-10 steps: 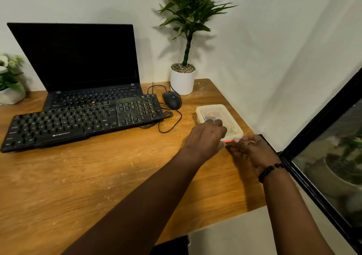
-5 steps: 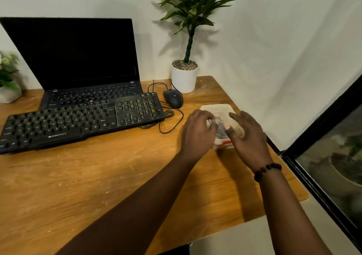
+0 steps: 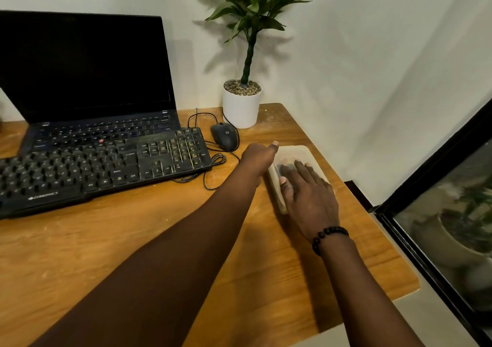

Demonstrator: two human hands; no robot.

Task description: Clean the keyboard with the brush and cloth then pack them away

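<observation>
A black keyboard [image 3: 106,171] lies on the wooden desk [image 3: 133,240], in front of the laptop. Near the desk's right edge sits a translucent white plastic container [image 3: 298,151] with its lid on. My left hand [image 3: 259,157] holds the container's left side, with the thumb stretched along its far corner and the fingers hidden under the hand. My right hand [image 3: 308,195] lies flat on the lid with straight fingers, pressing down. No brush or cloth shows, and I cannot make out what is inside the container.
An open laptop [image 3: 85,67] with a dark screen stands behind the keyboard. A black wired mouse [image 3: 225,136] and a white potted plant [image 3: 241,108] are beyond the container. A black window frame [image 3: 426,173] runs along the right, past the desk edge.
My right hand has moved from the container's near end onto its top and flattened there. My left hand has shifted to the container's left side. The red latch no longer shows.
</observation>
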